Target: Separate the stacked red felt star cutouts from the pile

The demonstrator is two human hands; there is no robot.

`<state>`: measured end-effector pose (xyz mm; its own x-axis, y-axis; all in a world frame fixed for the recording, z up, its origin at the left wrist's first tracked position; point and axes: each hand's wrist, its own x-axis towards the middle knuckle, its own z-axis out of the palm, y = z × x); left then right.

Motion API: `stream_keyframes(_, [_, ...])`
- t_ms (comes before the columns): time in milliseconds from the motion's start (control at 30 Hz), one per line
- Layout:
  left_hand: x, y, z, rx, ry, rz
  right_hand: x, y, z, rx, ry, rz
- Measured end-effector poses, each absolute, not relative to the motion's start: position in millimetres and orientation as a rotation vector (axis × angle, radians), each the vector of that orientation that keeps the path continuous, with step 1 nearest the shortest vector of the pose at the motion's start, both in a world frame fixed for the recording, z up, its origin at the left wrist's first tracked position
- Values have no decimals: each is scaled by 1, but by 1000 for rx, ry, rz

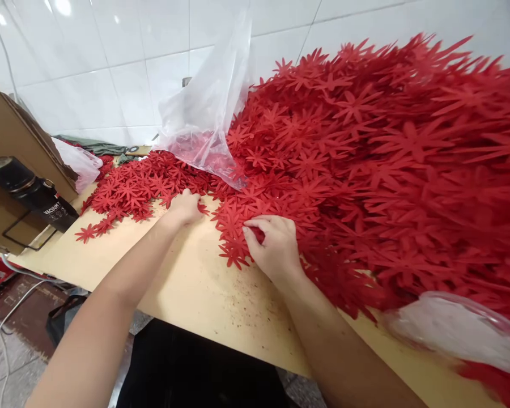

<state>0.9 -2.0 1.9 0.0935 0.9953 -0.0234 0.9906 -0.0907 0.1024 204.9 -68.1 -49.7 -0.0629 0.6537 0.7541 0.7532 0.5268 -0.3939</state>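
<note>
Flowers (233, 226) of red cut paper lie at the heap's near edge on the board (204, 294), directly under the right hand (274, 246), whose fingers curl to pinch one, while the left hand (185, 207) rests loosely closed just beyond.
</note>
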Motion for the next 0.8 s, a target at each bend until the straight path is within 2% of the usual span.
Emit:
stream_keyframes(100, [1,-5,2,2220,2120,217,205,-68,-48,-1163,-1772,-130])
stream_keyframes(233, [-3,-3,8,2099,2113,589,208,-66,-49,-1176,-1746,-138])
stream_keyframes(433, [-3,0,23,1661,1662,1057,206,-65,-44,-1211,-1681,-122])
stream_keyframes(667, [13,-15,15,1381,1330,1280,182,-81,-24,-1160,-1749,57])
stream_keyframes(800, [15,-24,19,1130,1121,1392,170,-83,-25,-1193,-1676,302])
